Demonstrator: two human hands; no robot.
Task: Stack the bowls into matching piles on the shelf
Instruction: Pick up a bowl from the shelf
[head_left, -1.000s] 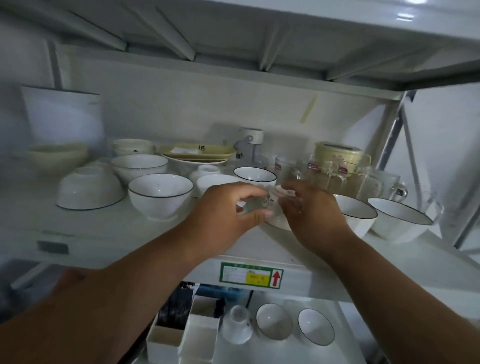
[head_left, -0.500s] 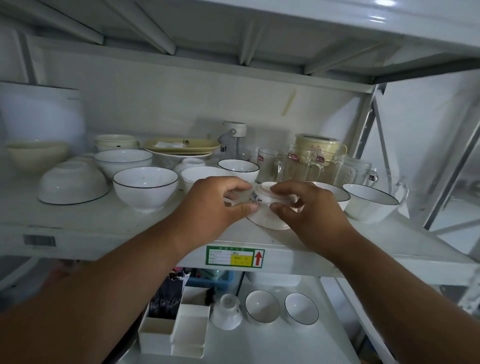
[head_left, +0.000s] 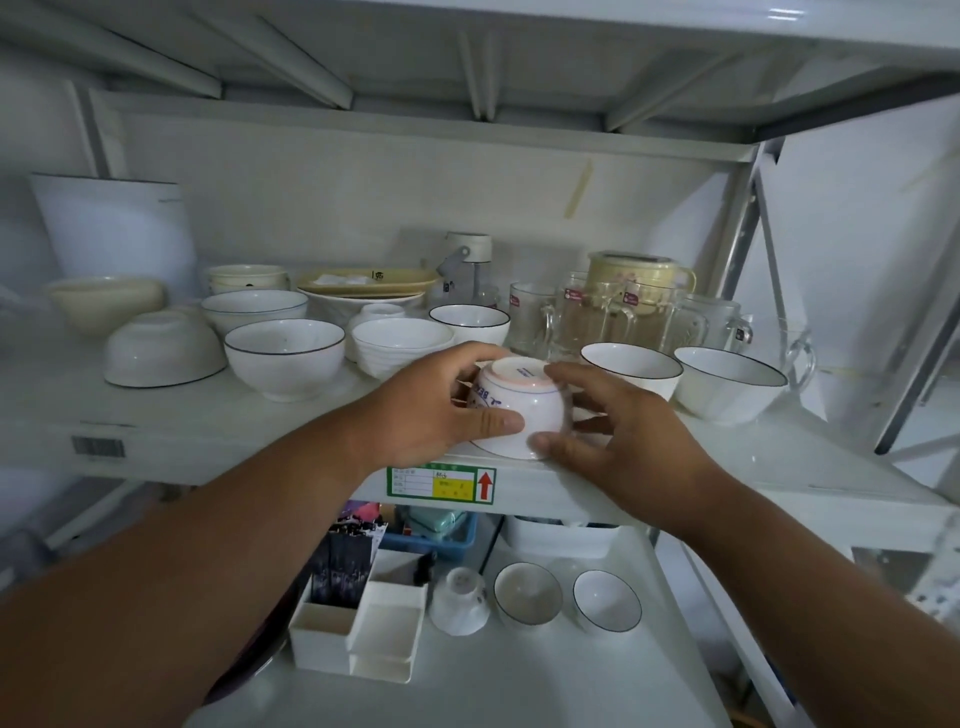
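A small white bowl with blue lettering (head_left: 519, 410) lies upside down near the front edge of the white shelf (head_left: 218, 441). My left hand (head_left: 426, 410) grips its left side, thumb across the front. My right hand (head_left: 618, 431) holds its right side, thumb at the bowl's lower rim and fingers curled behind. Dark-rimmed white bowls stand around: one at the left (head_left: 284, 356), one behind (head_left: 469, 325), two at the right (head_left: 631, 369) (head_left: 730, 382). An overturned white bowl (head_left: 161, 351) lies at the far left.
Glass mugs (head_left: 587, 317) and a yellow lidded cup (head_left: 636, 275) stand at the back right. A ribbed white bowl (head_left: 400, 345), a plate stack (head_left: 363, 291) and a cream bowl (head_left: 104, 304) fill the back. The lower shelf holds two small bowls (head_left: 527, 592) (head_left: 605, 600) and white boxes (head_left: 358, 629).
Both hands have turned the small bowl so its base faces up more squarely and brought it toward the shelf's front edge. The camera has moved closer.
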